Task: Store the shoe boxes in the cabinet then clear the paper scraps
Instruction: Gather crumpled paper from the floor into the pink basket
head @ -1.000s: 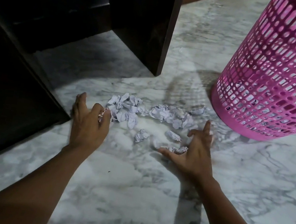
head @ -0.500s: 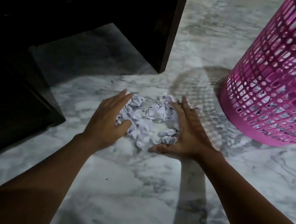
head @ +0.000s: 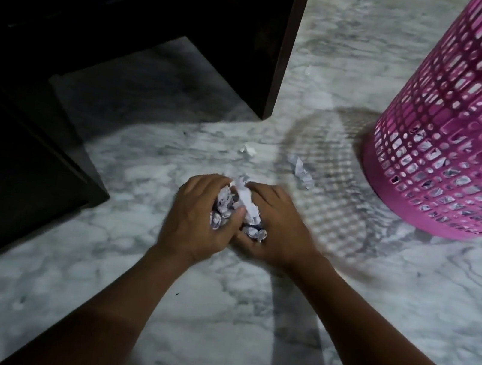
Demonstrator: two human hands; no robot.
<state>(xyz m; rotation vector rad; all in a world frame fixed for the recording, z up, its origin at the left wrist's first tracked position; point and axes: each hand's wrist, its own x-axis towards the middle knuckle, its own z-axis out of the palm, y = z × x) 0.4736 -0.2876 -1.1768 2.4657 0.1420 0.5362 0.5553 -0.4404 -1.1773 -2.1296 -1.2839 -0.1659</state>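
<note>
Both hands have closed in since half a second ago: then they lay flat on either side of the pile, now they meet with it gathered between them. The left hand (head: pixel 195 222) and right hand (head: pixel 278 235) sit thumb to thumb, their fingers (head: pixel 266 191) curled round the paper scraps (head: pixel 237 210), which show as one crumpled wad poking out at the far side and between the thumbs. Whether the wad has left the floor (head: pixel 242 324) I cannot tell.

What the coming move turns on, I judge, is the pink basket (head: pixel 461 138), which stands far and to the right of the hands, so the right hand is the nearer one. Its rim is out of view above, so the load would have to rise over the wall.

Two pieces are not in the grasp. A long scrap (head: pixel 301 170) lies between the hands and the basket's foot, its axis running far-left to near-right. A small white scrap (head: pixel 248 149) lies just beyond the fingers. The dark cabinet (head: pixel 196 17) edges the left side, well apart from that path. No shoe boxes show.
</note>
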